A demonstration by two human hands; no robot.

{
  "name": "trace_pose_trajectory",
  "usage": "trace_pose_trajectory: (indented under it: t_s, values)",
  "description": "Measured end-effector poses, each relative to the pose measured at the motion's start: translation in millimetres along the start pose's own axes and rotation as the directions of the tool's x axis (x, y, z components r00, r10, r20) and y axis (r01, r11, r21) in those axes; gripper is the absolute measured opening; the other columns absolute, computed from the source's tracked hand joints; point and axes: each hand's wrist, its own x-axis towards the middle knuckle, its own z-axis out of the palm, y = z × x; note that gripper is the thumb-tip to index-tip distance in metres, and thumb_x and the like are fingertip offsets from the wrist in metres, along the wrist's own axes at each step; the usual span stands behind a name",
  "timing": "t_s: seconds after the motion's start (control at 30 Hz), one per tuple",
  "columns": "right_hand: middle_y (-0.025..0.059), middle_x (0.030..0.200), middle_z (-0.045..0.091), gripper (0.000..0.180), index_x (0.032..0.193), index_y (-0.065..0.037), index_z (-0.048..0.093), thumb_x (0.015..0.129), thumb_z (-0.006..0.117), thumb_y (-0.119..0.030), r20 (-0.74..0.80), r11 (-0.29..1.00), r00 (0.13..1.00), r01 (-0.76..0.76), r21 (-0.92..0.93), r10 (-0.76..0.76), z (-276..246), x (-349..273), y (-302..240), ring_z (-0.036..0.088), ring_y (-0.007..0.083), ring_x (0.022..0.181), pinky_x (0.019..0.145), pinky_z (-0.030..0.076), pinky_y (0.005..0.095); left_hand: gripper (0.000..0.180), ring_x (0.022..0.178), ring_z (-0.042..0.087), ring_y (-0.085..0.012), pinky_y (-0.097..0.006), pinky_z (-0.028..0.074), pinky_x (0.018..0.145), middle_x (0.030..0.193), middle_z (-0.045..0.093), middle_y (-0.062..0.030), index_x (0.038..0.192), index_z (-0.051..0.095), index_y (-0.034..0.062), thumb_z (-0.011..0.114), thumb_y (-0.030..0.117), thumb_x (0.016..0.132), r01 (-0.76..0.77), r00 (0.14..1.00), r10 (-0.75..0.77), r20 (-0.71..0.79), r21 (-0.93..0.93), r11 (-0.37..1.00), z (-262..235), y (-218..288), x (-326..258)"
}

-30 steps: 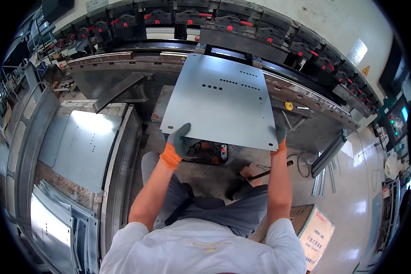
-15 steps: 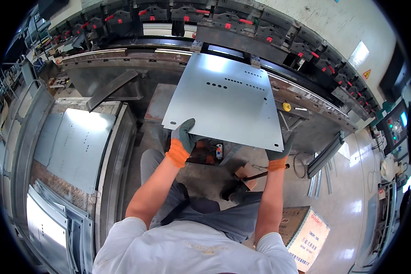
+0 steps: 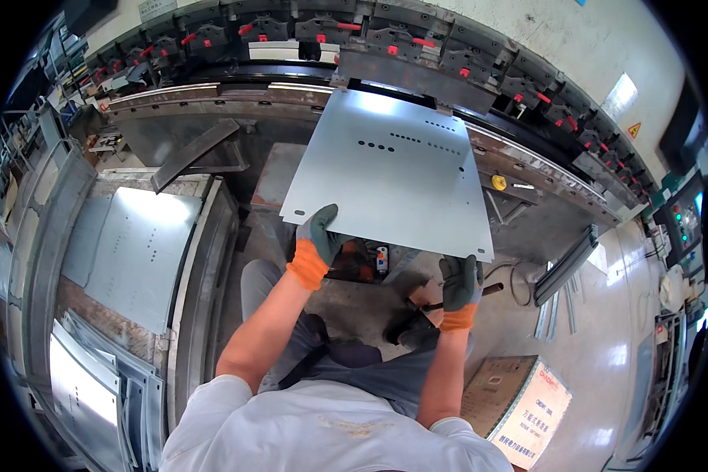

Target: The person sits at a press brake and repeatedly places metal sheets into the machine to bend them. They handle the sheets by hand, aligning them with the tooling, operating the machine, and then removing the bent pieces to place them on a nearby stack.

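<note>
A large silvery sheet-metal plate (image 3: 385, 185) with rows of dark punched holes reaches from my hands to the machine, its far edge at the long slot under the upper tooling. My left hand (image 3: 321, 236), in a grey-green glove with an orange cuff, is closed on the plate's near left edge, thumb on top. Just below the near right corner is my right hand (image 3: 459, 283), gloved alike. Its fingers point up by the edge and look apart; whether the tips touch the plate is unclear. A dark rod (image 3: 492, 289) passes behind this hand.
The press brake (image 3: 401, 51) with red clamp levers spans the far side. More flat plates (image 3: 145, 252) lie on a bench at left; bent panels (image 3: 94, 385) stand nearer. A wooden box (image 3: 519, 405) is at lower right. A yellow tape measure (image 3: 499, 182) rests right of the plate.
My right hand has come out from under the near right corner, leftward and toward me, and its fingers now show. My left hand keeps its hold; the plate has barely shifted.
</note>
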Motion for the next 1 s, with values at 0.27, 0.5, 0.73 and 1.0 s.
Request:
trace_pose_trajectory:
  t_s: [0.27, 0.5, 0.73, 1.0]
  values:
    - [0.0129, 0.114, 0.066, 0.034, 0.130, -0.002, 0.052, 0.103, 0.055, -0.022, -0.047, 0.999, 0.999, -0.002, 0.050, 0.004, 0, 5, 11, 0.070, 0.0245, 0.095, 0.083, 0.060, 0.0395, 0.024, 0.088, 0.069, -0.0290, -0.037, 0.062, 0.074, 0.106, 0.066, -0.0163, 0.112, 0.059, -0.0049, 0.055, 0.013, 0.097, 0.007, 1.000, -0.007, -0.027, 0.008, 1.000, -6, -2, 4]
    - [0.0140, 0.117, 0.065, 0.035, 0.132, -0.001, 0.051, 0.103, 0.054, -0.020, -0.100, 0.996, 0.995, 0.024, 0.088, -0.015, 3, 4, 11, 0.070, 0.0263, 0.096, 0.082, 0.060, 0.0394, 0.026, 0.085, 0.070, -0.0282, -0.037, 0.063, 0.062, 0.104, 0.066, -0.0150, 0.113, 0.059, -0.0040, 0.056, 0.016, 0.097, -0.011, 1.000, 0.011, -0.020, 0.011, 1.000, -6, -2, 5]
    - [0.0103, 0.119, 0.067, 0.031, 0.127, -0.006, 0.057, 0.102, 0.057, -0.024, -0.073, 0.999, 0.997, 0.021, 0.047, -0.018, 0, 3, 13, 0.070, 0.0247, 0.098, 0.083, 0.058, 0.0404, 0.030, 0.088, 0.071, -0.0295, -0.040, 0.065, 0.068, 0.105, 0.067, -0.0166, 0.118, 0.057, -0.0048, 0.059, 0.013, 0.094, 0.036, 0.998, -0.035, -0.043, 0.023, 0.999, -9, -1, 7]
    - [0.0105, 0.130, 0.063, 0.039, 0.136, -0.010, 0.052, 0.103, 0.052, -0.031, -0.011, 0.999, 1.000, -0.003, 0.053, 0.003, -4, 13, 26, 0.065, 0.0269, 0.111, 0.093, 0.054, 0.0423, 0.033, 0.096, 0.069, -0.0323, -0.045, 0.061, 0.076, 0.111, 0.067, -0.0156, 0.122, 0.057, -0.0005, 0.057, 0.021, 0.096, 0.081, 0.997, -0.081, -0.015, -0.009, 0.997, -6, 7, 3]
